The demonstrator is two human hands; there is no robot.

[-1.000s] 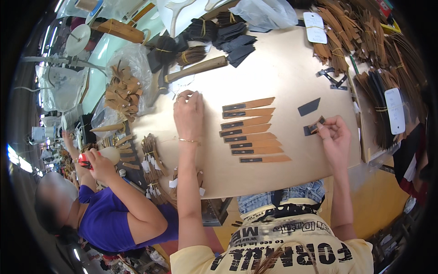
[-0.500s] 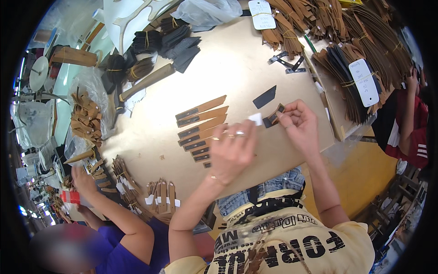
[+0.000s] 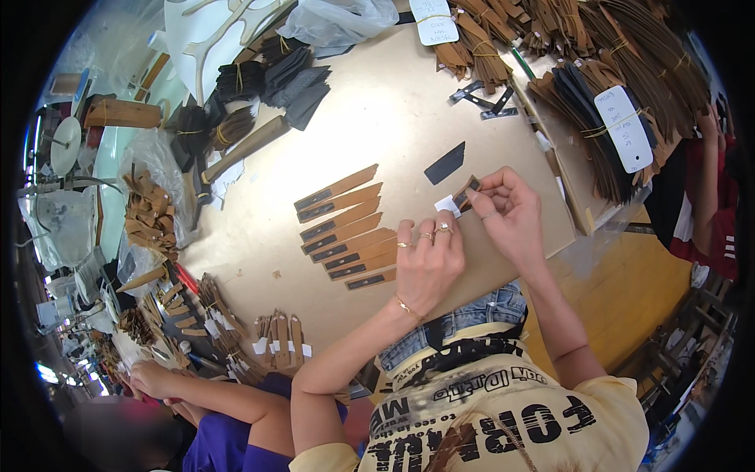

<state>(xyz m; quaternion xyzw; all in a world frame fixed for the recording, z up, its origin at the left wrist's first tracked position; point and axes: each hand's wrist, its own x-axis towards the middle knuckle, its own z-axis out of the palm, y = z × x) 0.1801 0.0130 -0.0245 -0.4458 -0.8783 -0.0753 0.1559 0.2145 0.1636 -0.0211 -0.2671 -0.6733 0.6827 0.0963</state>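
Note:
My right hand [image 3: 510,208] pinches a short brown leather strap piece [image 3: 466,193] with a dark patch on it. Close beside it, the fingers of my left hand [image 3: 431,263] are closed on a small white square [image 3: 447,206], which meets or nearly meets the lower end of that piece. Left of my hands, several tan leather strips [image 3: 350,224] with dark inlaid ends lie fanned in a column on the table. A black slanted leather piece [image 3: 445,164] rests just beyond my right hand.
Bundled brown and black strips with white tags [image 3: 623,126] fill the far right. A hammer [image 3: 248,149], black bundles [image 3: 236,81] and plastic bags [image 3: 340,22] lie at far left. Black strap pieces [image 3: 484,102] sit farther back. A co-worker's arm [image 3: 204,393] shows at lower left.
My left hand has moved right and nearer me, uncovering the lower strips, and the white square is now beside the strap piece. The co-worker at lower left has drawn their arm nearer.

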